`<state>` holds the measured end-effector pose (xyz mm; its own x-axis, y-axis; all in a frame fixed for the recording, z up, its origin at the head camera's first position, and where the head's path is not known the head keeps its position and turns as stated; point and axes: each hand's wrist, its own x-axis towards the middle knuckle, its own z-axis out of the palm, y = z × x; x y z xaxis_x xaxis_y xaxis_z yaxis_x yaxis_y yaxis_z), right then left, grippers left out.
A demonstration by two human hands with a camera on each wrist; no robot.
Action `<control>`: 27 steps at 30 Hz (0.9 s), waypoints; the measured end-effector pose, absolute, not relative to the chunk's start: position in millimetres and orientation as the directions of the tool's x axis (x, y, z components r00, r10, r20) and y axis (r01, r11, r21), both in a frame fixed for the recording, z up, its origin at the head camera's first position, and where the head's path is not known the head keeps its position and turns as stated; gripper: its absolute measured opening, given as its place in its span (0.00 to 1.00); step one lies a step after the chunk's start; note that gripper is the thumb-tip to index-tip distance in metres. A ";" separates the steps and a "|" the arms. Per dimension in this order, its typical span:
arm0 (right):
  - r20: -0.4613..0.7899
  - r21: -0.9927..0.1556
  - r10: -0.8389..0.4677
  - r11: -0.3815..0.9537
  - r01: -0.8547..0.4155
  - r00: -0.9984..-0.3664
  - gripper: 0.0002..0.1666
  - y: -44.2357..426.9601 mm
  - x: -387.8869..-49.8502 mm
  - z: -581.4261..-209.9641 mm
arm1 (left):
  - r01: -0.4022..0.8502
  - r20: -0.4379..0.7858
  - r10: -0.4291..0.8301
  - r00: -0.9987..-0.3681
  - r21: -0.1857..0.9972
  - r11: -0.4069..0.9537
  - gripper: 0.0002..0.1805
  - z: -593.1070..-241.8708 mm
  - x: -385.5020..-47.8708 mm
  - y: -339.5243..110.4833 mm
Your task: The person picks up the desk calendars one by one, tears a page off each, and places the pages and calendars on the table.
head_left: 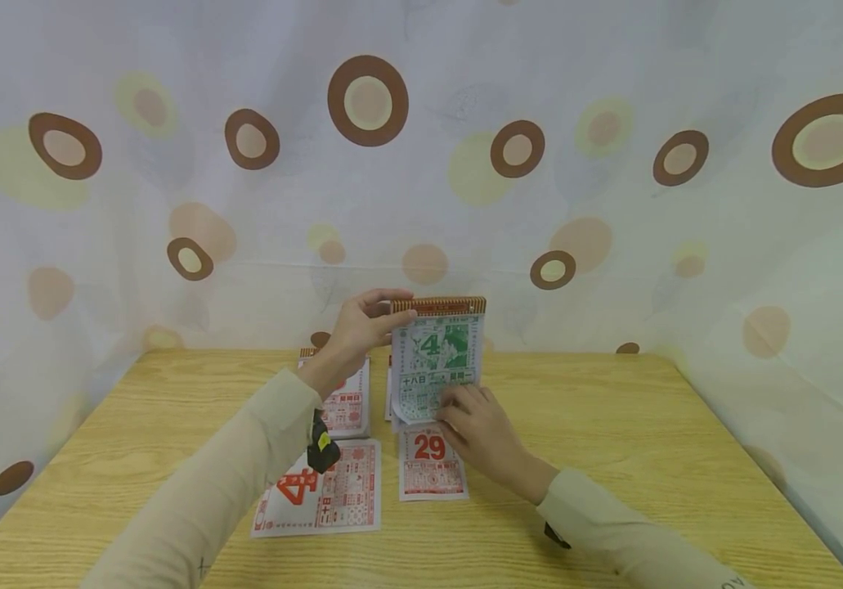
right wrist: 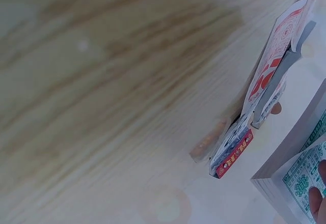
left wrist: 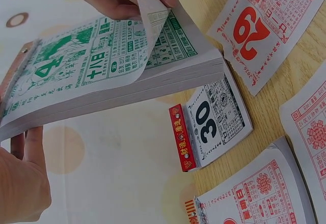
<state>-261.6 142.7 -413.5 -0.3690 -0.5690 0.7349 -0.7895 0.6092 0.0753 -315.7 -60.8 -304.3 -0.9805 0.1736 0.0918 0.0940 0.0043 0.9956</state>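
Note:
A thick tear-off calendar (head_left: 458, 348) with green print and a large 4 stands tilted up off the table in the head view. My left hand (head_left: 358, 331) grips its upper left side, thumb on the front and fingers behind the block, as the left wrist view shows. At its lower edge, my right hand (head_left: 482, 429) pinches the bottom of the top page (left wrist: 153, 23), whose corner curls up from the green-printed page beneath. Only fingertips of the right hand (right wrist: 317, 203) show in the right wrist view.
A loose red 29 sheet (head_left: 432, 470) lies below the calendar. Left of it are a large red 4 sheet (head_left: 355, 491) and a red-printed calendar (head_left: 351, 405). A smaller calendar with a black 30 (left wrist: 216, 117) sits behind. A spotted curtain (head_left: 421, 164) hangs beyond the wooden table (head_left: 598, 433).

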 end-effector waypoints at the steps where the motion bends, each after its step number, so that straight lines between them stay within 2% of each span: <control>1: 0.737 0.067 -0.563 0.611 -0.789 -0.374 0.08 142.5 -261.5 -413.3 | 0.093 0.091 0.172 -0.981 0.996 0.005 0.18 -304.5 -315.9 -60.6; 6: 0.748 0.031 -0.533 0.623 -0.781 -0.395 0.06 142.9 -261.5 -412.7 | 0.090 0.088 0.171 -0.981 0.996 0.002 0.18 -304.7 -316.4 -60.4; 13: 0.770 -0.108 -0.452 0.603 -0.790 -0.450 0.10 145.2 -259.5 -407.4 | 0.083 0.082 0.173 -0.982 0.997 -0.004 0.19 -304.5 -315.8 -60.9; 24: 0.790 -0.286 -0.334 0.540 -0.791 -0.514 0.09 150.5 -259.8 -398.7 | 0.079 0.078 0.174 -0.982 0.997 -0.002 0.18 -305.3 -316.0 -62.1; 27: 0.803 -0.312 -0.302 0.521 -0.794 -0.514 0.09 152.4 -259.5 -394.3 | 0.078 0.078 0.180 -0.981 0.997 -0.007 0.18 -305.7 -316.6 -62.7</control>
<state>-259.5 152.4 -394.3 -0.5140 -0.3023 0.8028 -0.7943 0.5210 -0.3123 -316.6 -62.7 -305.7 -0.9807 0.1795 0.0777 0.0777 -0.0066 0.9970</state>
